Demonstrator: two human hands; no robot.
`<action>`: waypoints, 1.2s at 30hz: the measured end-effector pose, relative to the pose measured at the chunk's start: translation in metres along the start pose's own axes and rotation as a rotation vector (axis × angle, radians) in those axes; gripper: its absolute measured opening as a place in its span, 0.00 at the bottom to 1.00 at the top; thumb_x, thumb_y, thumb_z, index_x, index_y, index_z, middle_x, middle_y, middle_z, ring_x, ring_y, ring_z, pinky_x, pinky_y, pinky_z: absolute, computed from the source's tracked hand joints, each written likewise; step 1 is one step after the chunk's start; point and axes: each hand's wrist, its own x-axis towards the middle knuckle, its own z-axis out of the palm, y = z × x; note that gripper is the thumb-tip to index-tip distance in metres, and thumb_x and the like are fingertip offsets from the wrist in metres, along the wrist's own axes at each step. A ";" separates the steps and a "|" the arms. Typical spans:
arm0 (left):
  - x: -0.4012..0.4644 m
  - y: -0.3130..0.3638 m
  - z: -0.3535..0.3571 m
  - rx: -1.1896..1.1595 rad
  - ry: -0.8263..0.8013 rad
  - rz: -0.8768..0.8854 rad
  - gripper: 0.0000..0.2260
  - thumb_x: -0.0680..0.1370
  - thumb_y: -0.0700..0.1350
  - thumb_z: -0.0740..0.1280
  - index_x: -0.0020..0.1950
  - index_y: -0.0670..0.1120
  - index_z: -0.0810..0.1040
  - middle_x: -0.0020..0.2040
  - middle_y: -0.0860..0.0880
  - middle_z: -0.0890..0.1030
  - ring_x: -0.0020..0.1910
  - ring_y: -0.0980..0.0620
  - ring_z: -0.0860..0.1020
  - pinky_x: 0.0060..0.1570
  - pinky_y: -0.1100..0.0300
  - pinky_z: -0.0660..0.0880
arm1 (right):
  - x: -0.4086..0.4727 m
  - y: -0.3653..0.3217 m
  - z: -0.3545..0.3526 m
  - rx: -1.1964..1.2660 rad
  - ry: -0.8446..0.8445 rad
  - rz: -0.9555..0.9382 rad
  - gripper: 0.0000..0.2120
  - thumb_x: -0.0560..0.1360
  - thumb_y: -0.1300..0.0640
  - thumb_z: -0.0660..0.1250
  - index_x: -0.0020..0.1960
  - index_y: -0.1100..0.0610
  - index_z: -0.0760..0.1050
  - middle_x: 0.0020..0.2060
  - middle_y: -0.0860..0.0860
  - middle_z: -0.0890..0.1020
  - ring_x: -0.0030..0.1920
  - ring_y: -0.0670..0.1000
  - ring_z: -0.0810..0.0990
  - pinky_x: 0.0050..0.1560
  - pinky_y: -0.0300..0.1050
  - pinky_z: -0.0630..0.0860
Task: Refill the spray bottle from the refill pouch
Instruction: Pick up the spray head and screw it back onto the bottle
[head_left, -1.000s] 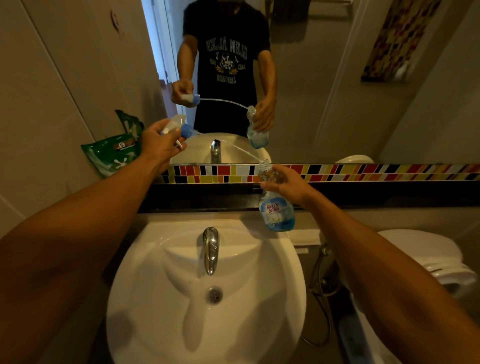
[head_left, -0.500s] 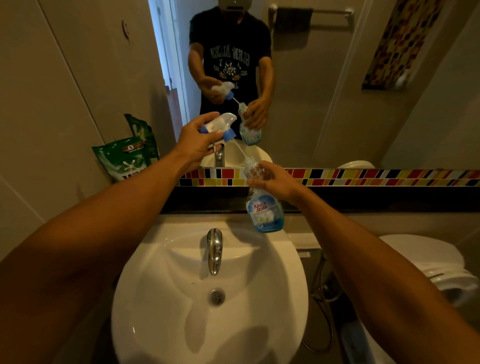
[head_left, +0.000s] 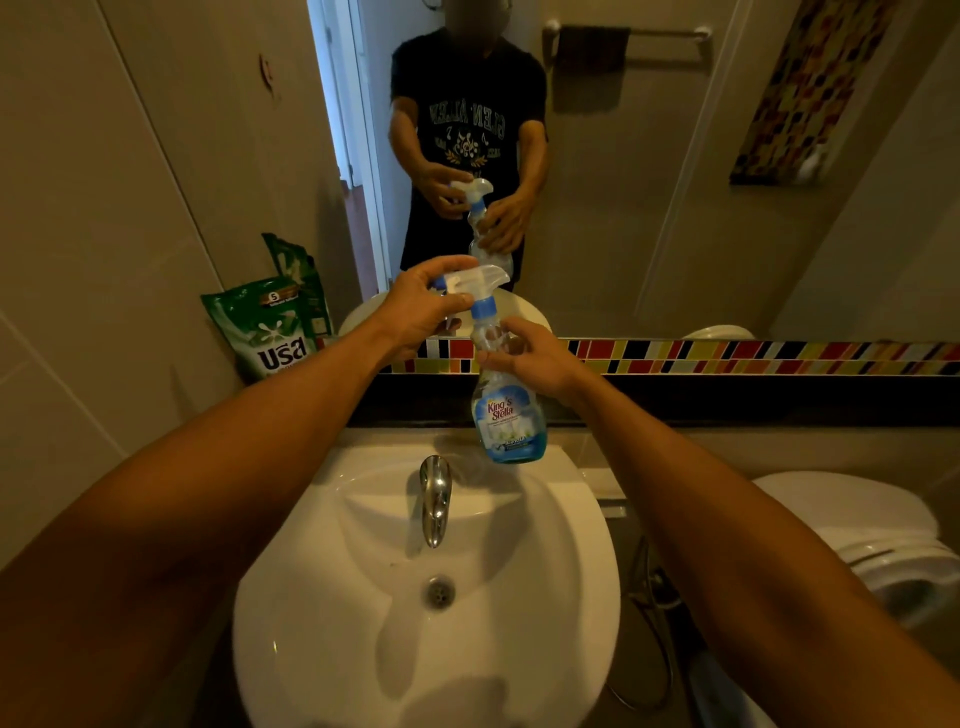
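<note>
The spray head (head_left: 470, 283), a second ago lifted clear with its tube trailing, now sits back on the spray bottle (head_left: 506, 410). The left hand (head_left: 423, 306) grips it; the right hand (head_left: 535, 356) clasps the neck below. The refill pouch (head_left: 270, 330) stands apart, left of the fingers, so recapping likely closes the refill.

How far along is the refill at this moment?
Pouring looks done: the spray bottle holds blue liquid low down. In hand: the left hand seats the trigger head on the neck while the right hand steadies the bottle. Left: tightening it. The green pouch leans against the wall.
</note>
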 end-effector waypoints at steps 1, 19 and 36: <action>0.000 0.001 -0.001 0.011 0.005 0.005 0.21 0.76 0.34 0.71 0.65 0.52 0.79 0.64 0.43 0.76 0.60 0.40 0.79 0.55 0.40 0.80 | 0.001 0.000 0.001 0.002 0.002 0.001 0.16 0.77 0.55 0.74 0.63 0.51 0.76 0.54 0.53 0.85 0.54 0.54 0.85 0.55 0.53 0.84; -0.003 0.002 -0.011 0.141 0.075 0.095 0.26 0.69 0.37 0.78 0.64 0.46 0.75 0.58 0.47 0.76 0.53 0.48 0.79 0.40 0.64 0.80 | 0.016 -0.007 0.018 0.005 -0.031 -0.002 0.19 0.76 0.55 0.75 0.64 0.55 0.77 0.56 0.55 0.85 0.56 0.54 0.85 0.58 0.56 0.83; 0.008 -0.003 -0.021 0.061 0.034 0.095 0.23 0.72 0.36 0.75 0.64 0.48 0.73 0.57 0.49 0.76 0.54 0.47 0.78 0.40 0.65 0.78 | 0.022 -0.019 0.022 0.029 -0.027 -0.004 0.15 0.76 0.58 0.75 0.61 0.54 0.77 0.52 0.54 0.85 0.53 0.54 0.85 0.53 0.50 0.84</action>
